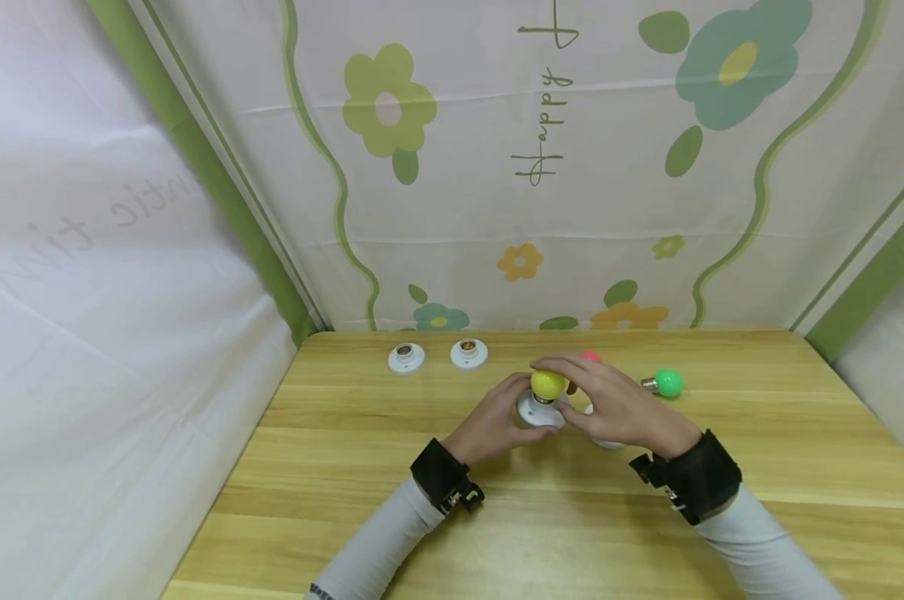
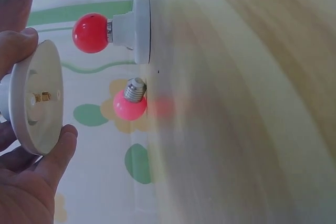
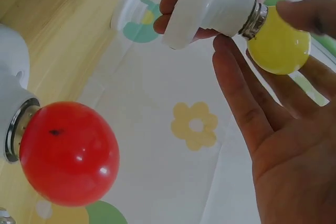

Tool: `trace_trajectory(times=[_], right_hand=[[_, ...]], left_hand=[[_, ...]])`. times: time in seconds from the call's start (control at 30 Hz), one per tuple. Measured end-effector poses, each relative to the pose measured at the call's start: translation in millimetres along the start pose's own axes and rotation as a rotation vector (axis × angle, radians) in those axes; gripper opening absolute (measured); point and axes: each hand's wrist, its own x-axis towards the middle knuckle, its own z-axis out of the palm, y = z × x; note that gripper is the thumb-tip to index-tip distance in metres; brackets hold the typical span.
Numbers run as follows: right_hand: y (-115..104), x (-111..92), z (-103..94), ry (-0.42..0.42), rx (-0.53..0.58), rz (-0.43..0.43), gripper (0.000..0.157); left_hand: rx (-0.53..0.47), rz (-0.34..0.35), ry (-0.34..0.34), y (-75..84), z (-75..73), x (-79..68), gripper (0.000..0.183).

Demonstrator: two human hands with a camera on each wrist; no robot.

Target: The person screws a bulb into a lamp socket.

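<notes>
Above a pale, striped wooden table, the left hand and right hand were close together.
The left gripped a round white plastic lamp socket by its rim, lifted clear of the table; the right had its fingers curled round a glossy yellow globe bulb at the socket's mouth (some metal thread showed). Nearby, a red globe bulb sat in another white socket, and a green globe bulb lay farther right.

glossy yellow bulb, wooden tabletop
</notes>
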Motion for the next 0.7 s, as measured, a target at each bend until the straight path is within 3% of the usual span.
trace_trajectory(times=[0.2,0.47,0.7], right_hand=[[2.0,1.6,-0.1,0.047,0.001,-0.049,0.051],[3.1,3.5,0.8,0.079,-0.045,-0.021,0.046],[2.8,2.2,3.1,0.071,-0.054,0.004,0.060]], left_hand=[[0.010,0.010,-0.002,2.1,-0.3,0.2,0.071],[0.011,-0.001,-0.013,3.0,-0.1,0.8,0.069],[0.025,0.020,-0.005,1.7,0.5,-0.2,0.068]])
